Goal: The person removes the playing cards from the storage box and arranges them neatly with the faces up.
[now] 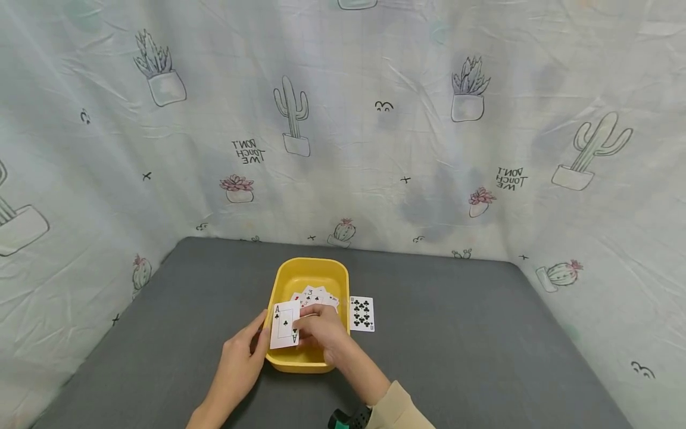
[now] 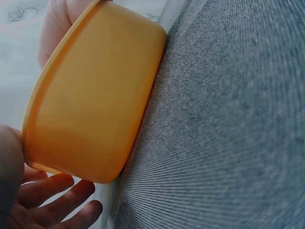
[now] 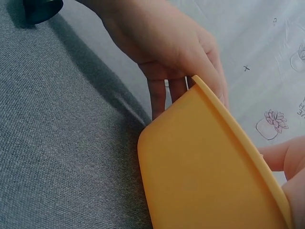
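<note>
A yellow plastic basin [image 1: 334,274] stands on the grey tabletop. My left hand [image 1: 238,360] grips its left wall, with fingers outside; the left wrist view shows those fingers [image 2: 57,195] at the basin's end. My right hand [image 1: 324,330] reaches over the basin and pinches an ace of clubs [image 1: 284,333], face up, near the left rim. Several white playing cards [image 1: 316,295] lie overlapping in the basin behind the right hand, which partly covers them; one shows a 3. In the right wrist view the basin wall [image 3: 205,162] hides the cards.
A ten of clubs [image 1: 362,314] lies face up on the table, right beside the basin. Grey cloth-like tabletop [image 1: 455,345] extends around it. A pale curtain printed with potted cacti [image 1: 348,119] encloses the back and sides. A dark band [image 1: 351,417] is at the right wrist.
</note>
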